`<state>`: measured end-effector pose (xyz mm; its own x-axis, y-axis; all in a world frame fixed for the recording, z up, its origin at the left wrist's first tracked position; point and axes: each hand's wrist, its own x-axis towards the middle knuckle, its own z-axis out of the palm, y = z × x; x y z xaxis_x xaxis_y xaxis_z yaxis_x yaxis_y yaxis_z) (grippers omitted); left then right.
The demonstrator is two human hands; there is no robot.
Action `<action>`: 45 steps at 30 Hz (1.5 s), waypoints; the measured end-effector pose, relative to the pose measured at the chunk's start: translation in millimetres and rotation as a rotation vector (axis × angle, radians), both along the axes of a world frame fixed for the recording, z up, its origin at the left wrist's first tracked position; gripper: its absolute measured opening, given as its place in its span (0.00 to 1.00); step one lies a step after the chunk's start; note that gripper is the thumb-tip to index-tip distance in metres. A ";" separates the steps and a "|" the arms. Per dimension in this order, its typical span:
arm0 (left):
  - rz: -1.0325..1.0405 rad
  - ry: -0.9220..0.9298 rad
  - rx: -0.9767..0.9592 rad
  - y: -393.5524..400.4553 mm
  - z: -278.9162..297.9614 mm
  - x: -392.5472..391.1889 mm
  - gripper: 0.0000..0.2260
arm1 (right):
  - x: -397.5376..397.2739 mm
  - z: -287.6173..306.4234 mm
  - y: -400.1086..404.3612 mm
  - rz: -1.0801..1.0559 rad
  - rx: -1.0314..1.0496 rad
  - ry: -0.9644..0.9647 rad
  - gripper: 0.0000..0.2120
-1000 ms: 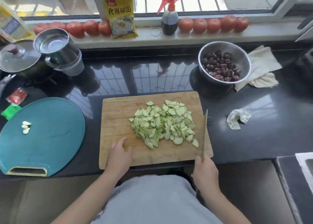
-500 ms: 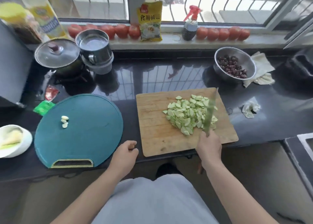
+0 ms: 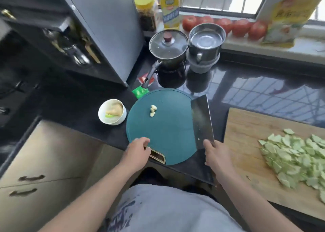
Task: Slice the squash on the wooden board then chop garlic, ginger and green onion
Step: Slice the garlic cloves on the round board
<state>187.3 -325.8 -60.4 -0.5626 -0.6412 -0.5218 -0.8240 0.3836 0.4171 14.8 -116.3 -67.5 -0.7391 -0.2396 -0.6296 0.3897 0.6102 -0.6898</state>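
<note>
The squash [image 3: 297,159] looks finished: it lies as a heap of pale green slices on the wooden board [image 3: 246,144], off to my right. What is left, as I judge it, is all the chopping. The garlic [image 3: 153,110] sits as a few whole peeled cloves on the round teal board [image 3: 168,137] in front of me, uncut. The ginger [image 3: 115,109] and a bit of green onion [image 3: 110,116] wait in a small white bowl [image 3: 105,121] just beside that board's left edge.

My right hand [image 3: 217,157] has its grip clamped on the handle of the cleaver [image 3: 202,121], whose broad blade lies over the teal board's right side, well short of the cloves. My left hand [image 3: 138,152] rests at the near rim by the board's handle slot; its fingers curl there, but I cannot tell whether the grip pinches the rim.

The tabletop [image 3: 255,91] is glossy black stone that mirrors the window bars. Behind the teal board stand a lidded pot [image 3: 168,49] and a steel mug [image 3: 206,42]. Tomatoes [image 3: 241,27] line the windowsill, with a yellow packet [image 3: 288,17], a bottle [image 3: 169,8] and a jar [image 3: 146,10] nearby. Pale drawers run under the tabletop to my left.
</note>
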 end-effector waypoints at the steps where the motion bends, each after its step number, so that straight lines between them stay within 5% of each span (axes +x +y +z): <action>1: -0.019 -0.010 -0.042 -17.0 0.2 -5.3 0.17 | -1.9 1.9 -4.8 0.010 -0.010 0.010 0.15; 5: -0.164 0.024 -0.144 -84.7 -4.3 -51.6 0.21 | -11.5 11.3 -17.7 0.064 0.040 0.105 0.17; 9: -0.570 0.038 -0.113 -144.1 -17.9 -110.6 0.25 | 0.9 19.0 -31.3 -0.007 0.149 0.177 0.18; 16: -0.849 0.162 -0.014 -179.2 -42.6 -136.9 0.09 | 78.1 24.3 -55.9 -0.244 0.229 0.117 0.17; 25: -0.579 0.273 -0.085 -141.0 -45.9 -158.6 0.12 | 88.7 21.3 -63.4 -0.220 0.211 0.083 0.16; 33: -0.796 0.196 0.133 -42.2 -40.1 -111.1 0.11 | 62.0 16.1 -38.5 -0.125 0.262 0.117 0.19; 38: -0.586 0.222 0.115 -40.5 -48.1 -98.0 0.12 | 60.9 12.1 -44.5 -0.004 0.367 0.175 0.20; 45: -0.561 0.298 0.174 -48.7 -49.5 -83.1 0.14 | 63.3 13.0 -58.0 0.049 0.416 0.222 0.20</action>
<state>104.3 -374.5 -109.9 -0.9232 -0.1291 -0.3619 -0.3586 0.6274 0.6912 78.0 -174.3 -54.5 -0.8608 -0.0390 -0.5074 0.2240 0.8662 -0.4466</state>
